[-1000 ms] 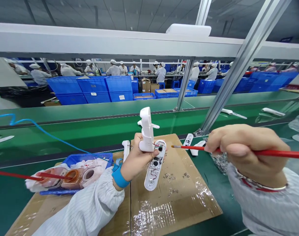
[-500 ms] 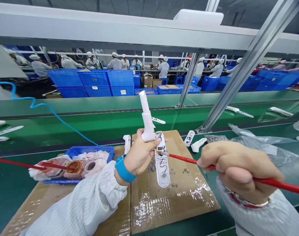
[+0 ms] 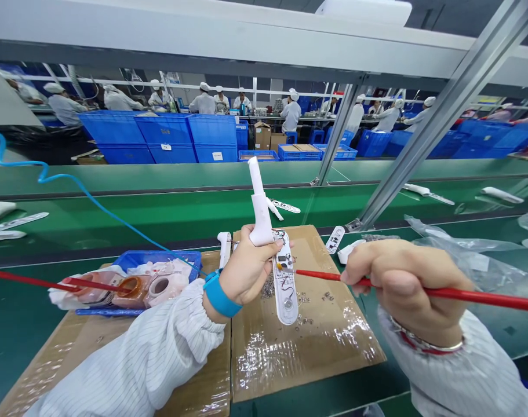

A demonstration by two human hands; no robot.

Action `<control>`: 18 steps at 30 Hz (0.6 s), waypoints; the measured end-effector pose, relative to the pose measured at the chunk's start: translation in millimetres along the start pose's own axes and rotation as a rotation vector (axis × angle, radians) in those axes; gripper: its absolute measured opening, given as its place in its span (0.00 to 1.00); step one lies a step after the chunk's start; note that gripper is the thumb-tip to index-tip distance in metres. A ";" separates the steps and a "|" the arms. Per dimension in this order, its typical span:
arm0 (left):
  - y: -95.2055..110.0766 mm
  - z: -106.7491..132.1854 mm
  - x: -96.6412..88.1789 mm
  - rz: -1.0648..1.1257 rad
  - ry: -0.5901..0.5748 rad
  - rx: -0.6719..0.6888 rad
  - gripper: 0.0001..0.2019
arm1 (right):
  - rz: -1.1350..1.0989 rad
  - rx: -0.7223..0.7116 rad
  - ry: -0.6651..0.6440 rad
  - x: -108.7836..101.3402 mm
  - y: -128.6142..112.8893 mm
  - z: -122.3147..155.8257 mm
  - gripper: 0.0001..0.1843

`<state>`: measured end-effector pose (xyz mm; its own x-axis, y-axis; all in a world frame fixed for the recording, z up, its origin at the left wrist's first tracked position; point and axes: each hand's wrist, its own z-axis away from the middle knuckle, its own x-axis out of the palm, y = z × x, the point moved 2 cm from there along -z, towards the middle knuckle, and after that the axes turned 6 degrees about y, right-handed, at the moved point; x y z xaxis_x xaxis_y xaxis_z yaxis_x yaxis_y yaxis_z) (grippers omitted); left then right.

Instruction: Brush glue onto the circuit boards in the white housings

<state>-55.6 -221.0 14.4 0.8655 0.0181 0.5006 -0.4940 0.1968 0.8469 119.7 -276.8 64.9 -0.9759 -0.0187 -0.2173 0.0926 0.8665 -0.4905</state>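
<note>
Grn. bench (image 3: 11, 330): 2 hands (image 3: 250, 267) (image 3: 405, 272) w/ 1 brush (image 3: 320, 274), 1 panel (image 3: 286, 292).

Red-handled brush (image 3: 319, 274), blue wristband (image 3: 221, 295), pinstriped white sleeve (image 3: 133, 353)

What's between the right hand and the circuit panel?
In the head view, the red brush spans from the right hand to the circuit panel, cardboard below; whether its bristles touch is unclear.
</note>
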 end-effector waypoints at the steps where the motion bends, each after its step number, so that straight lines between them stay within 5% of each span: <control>1: -0.9 -0.6 -0.8 0.000 0.008 -0.002 0.18 | -0.015 -0.018 -0.034 3.2 1.2 -0.3 0.14; 5: -3.8 -2.6 -4.2 0.016 0.016 -0.037 0.17 | -0.118 0.056 -0.017 5.2 11.3 -3.2 0.14; 10: -3.2 -3.8 -10.8 0.027 0.022 -0.124 0.18 | -0.150 0.064 0.481 -25.6 22.6 -19.5 0.17; 12: -1.9 -4.5 -14.1 0.026 0.002 -0.149 0.16 | -0.076 0.041 0.563 -39.1 27.4 -26.2 0.19; 15: 0.0 -5.5 -19.6 0.035 -0.038 -0.178 0.12 | 0.091 0.169 0.445 -49.3 47.0 -28.0 0.21; 18: 1.7 -4.6 -26.5 0.034 -0.059 -0.178 0.10 | 0.320 0.525 0.027 -38.7 86.8 -12.4 0.19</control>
<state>-78.9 -216.6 1.8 0.8395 -0.0287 0.5426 -0.4960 0.3670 0.7869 163.1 -194.6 41.2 -0.8879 0.2204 -0.4038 0.4595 0.4657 -0.7562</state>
